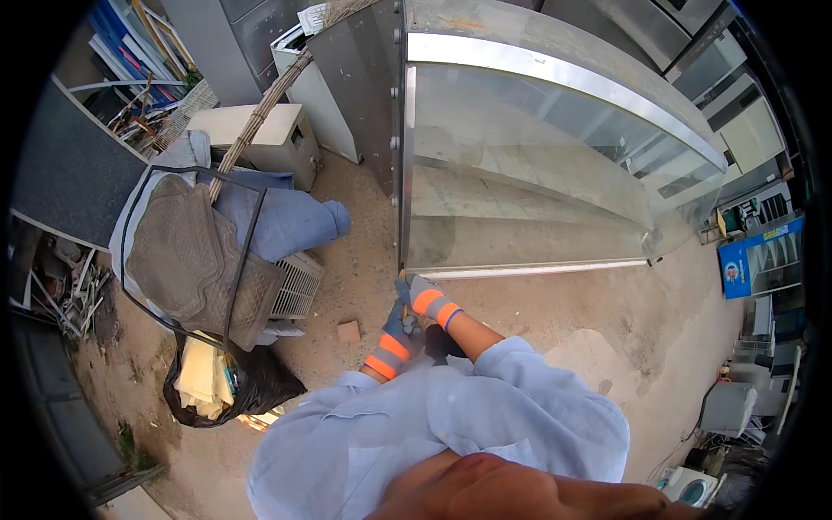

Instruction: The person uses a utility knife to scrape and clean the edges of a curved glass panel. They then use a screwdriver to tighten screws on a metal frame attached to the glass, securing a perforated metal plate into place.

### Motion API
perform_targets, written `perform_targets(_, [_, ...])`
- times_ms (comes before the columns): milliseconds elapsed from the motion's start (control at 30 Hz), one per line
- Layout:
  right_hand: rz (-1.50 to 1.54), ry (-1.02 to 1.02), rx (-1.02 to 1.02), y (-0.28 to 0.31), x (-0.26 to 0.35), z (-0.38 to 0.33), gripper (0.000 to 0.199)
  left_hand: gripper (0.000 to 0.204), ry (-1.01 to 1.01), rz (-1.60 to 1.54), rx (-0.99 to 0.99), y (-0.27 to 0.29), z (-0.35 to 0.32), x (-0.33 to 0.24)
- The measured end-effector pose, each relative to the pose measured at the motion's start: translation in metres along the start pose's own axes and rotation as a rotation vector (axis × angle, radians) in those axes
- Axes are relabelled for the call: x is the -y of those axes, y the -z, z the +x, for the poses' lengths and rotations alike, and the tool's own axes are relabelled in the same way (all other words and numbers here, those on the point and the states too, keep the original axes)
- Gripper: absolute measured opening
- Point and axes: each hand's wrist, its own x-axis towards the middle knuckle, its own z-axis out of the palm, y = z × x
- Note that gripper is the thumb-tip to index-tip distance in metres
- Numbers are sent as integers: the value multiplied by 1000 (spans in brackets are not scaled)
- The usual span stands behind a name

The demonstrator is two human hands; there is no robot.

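Right hand (419, 293), in a grey glove with orange cuff bands, is placed at the lower left corner of the glass display case (537, 165), just where the metal bottom rail (537, 268) meets the upright corner post (402, 165). Something yellow is seen at the glove, touching the corner; what it is cannot be told. Fingers look curled narrow at that corner; whether they are clamped on anything cannot be told.

Left hand (400, 334), same glove type, is held lower, just below and beside the right, close to the body. A dark object is partly seen next to it; finger state cannot be told, glove is bunched and partly hidden by the light blue sleeve (520, 390).

Case is stood on sandy ground (598, 312), curved glass front faced toward the viewer, grey metal side panel (364, 95) on its left, shelves seen through the glass.

Left of the hands: a small brick piece (348, 331) lies on the ground, well apart from the case. Further left, a pile: grey rubber mat (186, 251) draped over blue cloth (286, 221), a white grille unit (297, 286) beside it, a black bag (251, 386) with pale yellow slabs below. A beige box unit (269, 139) is behind, with a bundle of canes leaned over it
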Motion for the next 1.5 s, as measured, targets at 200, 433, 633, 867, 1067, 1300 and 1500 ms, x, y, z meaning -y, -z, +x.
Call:
perform_targets(200, [740, 161, -172, 106, 88, -2, 43, 51, -327, 650, 194, -89, -18, -42])
perform_targets(433, [127, 374, -710, 292, 174, 80, 49, 45, -458, 1018, 210, -142, -41, -60])
perform_targets(633, [-179, 271, -728, 335, 227, 92, 50, 43, -348, 994, 84, -133, -51, -50])
perform_targets(867, [-258, 204, -719, 317, 247, 92, 46, 44, -339, 974, 57, -121, -51, -58])
perform_targets(1067, [-313, 85, -577, 300, 239, 71, 51, 44, -408, 1029, 109, -125, -44, -62])
perform_targets(1300, [-273, 241, -373, 295, 174, 24, 38, 49, -453, 1129, 141, -182, -36, -86])
perform_targets(1500, [-287, 182, -471, 282, 148, -18, 38, 50, -698, 1035, 215, -263, -11, -102])
